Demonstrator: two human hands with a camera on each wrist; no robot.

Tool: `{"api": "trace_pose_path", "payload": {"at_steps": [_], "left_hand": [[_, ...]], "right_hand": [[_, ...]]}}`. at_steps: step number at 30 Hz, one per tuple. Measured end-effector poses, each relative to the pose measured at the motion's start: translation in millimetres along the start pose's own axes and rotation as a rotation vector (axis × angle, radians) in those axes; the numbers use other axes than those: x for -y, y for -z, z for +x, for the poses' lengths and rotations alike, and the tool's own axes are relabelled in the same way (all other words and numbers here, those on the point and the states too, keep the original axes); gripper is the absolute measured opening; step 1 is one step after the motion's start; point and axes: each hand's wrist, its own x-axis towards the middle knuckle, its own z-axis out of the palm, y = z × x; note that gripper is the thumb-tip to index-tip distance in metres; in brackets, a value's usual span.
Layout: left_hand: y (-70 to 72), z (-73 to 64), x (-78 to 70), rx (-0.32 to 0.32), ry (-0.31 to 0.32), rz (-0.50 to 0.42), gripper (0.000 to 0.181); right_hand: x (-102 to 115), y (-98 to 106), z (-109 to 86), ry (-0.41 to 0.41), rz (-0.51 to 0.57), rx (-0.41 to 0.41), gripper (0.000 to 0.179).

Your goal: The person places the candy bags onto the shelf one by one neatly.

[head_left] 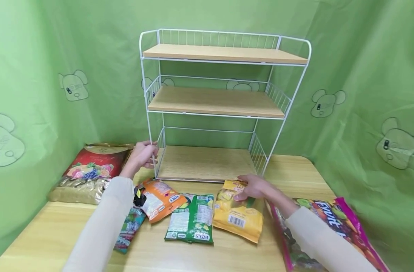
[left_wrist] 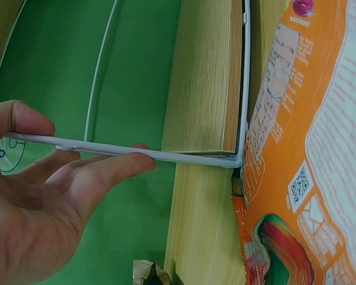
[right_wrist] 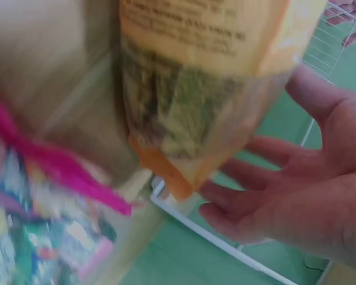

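The left hand [head_left: 145,155] holds the front-left upright of the white wire rack [head_left: 215,100], thumb on 1 side of the slim post and bent fingers on the other. The right hand [head_left: 255,187] reaches over the upper end of the yellow bag [head_left: 238,217], touching it, its thumb spread well apart from its fingers; the bag hides the fingertips in the right wrist view, so whether they pinch it I cannot tell.

The yellow bag lies on the wooden table [head_left: 54,226] just in front of the rack's bottom shelf, near its right side, barcode facing up. Just left of it lies the green FOX'S bag [head_left: 193,219], and the orange FOX'S bag [head_left: 159,200] overlaps that 1's upper left corner. A teal bag [head_left: 130,228] sits beside the left sleeve [head_left: 99,226], partly hidden.

Farther left is a red and gold bag [head_left: 88,170] printed with fruit. To the right, a large fruit-print bag [head_left: 346,219] with magenta edges lies partly under the right sleeve [head_left: 324,241]. The rack has 3 wooden shelves; behind it hangs a green curtain [head_left: 105,94] with cartoon animal heads.
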Motion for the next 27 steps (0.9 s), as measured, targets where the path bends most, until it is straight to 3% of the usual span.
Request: {"api": "trace_pose_path", "payload": {"at_steps": [5, 9, 12, 17, 24, 27], "left_hand": [[3.8, -0.7, -1.1, 0.0, -0.002, 0.011, 0.073], [3.3, -0.2, -1.2, 0.009, 0.002, 0.014, 0.072], [2.0, -0.4, 0.0, 0.016, 0.008, 0.017, 0.073], [2.1, -1.2, 0.8, 0.011, 0.01, 0.015, 0.072], [1.7, -1.2, 0.8, 0.013, 0.007, 0.018, 0.073], [1.4, -0.9, 0.7, 0.013, 0.003, 0.017, 0.073]], "right_hand": [[-2, 5, -7.7, -0.067, -0.009, 0.012, 0.107], [-9, 10, -15.7, -0.057, -0.062, -0.041, 0.102], [-17, 12, -22.5, -0.049, -0.062, -0.053, 0.089], [-26, 11, -33.3, -0.112, 0.043, 0.012, 0.09], [-35, 7, -42.6, -0.211, 0.097, 0.127, 0.067], [-39, 5, -44.9, -0.224, 0.12, 0.161, 0.071]]}}
